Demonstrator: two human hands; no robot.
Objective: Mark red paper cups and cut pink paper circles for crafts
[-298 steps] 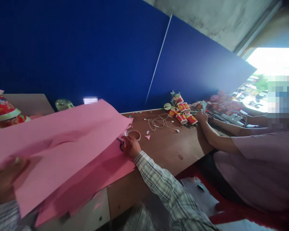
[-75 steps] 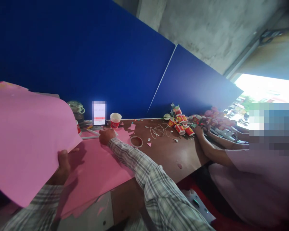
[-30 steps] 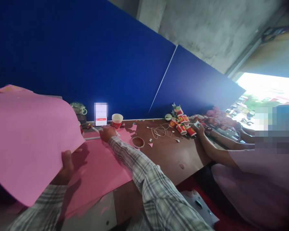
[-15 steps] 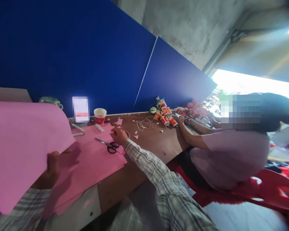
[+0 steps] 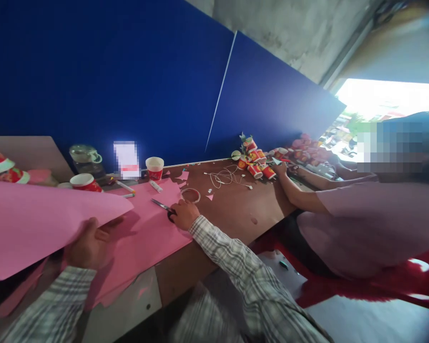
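In my left hand [image 5: 87, 243] is a large sheet of pink paper [image 5: 39, 214], gripped by its near edge and tilted up off the table at the left. My right hand [image 5: 185, 214] has its fingers curled over the black handles of a pair of scissors [image 5: 160, 205]; the handles are mostly hidden, and the metal blades point left. The scissors rest on more pink sheets [image 5: 136, 252]. A thin pale ring [image 5: 191, 195] lies just beyond my right hand. Near the far edge of those sheets are a white tube [image 5: 156, 186] and some markers [image 5: 123, 186].
Along the blue partition [image 5: 110, 71] stand a red and white paper cup [image 5: 154, 169] and a glass jug [image 5: 84, 155]. White cables [image 5: 223, 177] and paper scraps lie mid-table. At right, a seated person [image 5: 357, 224] works beside bundled red cups [image 5: 255, 162].
My right hand has come down onto the scissors' handles, from just beyond them. The pink sheet in my left hand has dropped lower, and cups behind it now show. The view has shifted slightly.
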